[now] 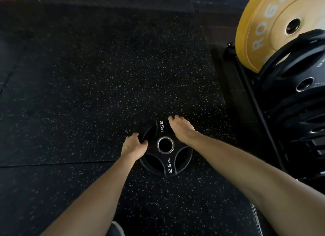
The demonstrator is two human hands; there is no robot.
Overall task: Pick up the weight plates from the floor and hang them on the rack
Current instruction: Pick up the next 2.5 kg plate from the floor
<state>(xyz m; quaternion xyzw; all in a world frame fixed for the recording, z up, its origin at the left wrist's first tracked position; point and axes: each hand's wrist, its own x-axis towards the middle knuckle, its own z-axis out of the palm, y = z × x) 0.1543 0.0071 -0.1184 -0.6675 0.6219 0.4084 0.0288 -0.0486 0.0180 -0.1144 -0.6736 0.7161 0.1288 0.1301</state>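
The rack (288, 102) at the right already carries a large yellow plate (260, 30) and several black ones, while a small black 2.5 kg plate (166, 158) lies flat on the speckled rubber floor (105, 77). The pick-up step appears under way: the left hand (134, 144) curls its fingers into a grip slot at the plate's left rim, and the right hand (181, 128) hooks its far edge. The next move likely calls for tilting the plate upright and aligning its centre hole with a free peg.

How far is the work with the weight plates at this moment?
Done: a yellow bumper plate and several black plates already hang on the rack. In hand: the 2.5 kg plate lies flat on the rubber floor; the left hand grips its rim and the right hand reaches over its far edge. Left: lifting and hanging it.
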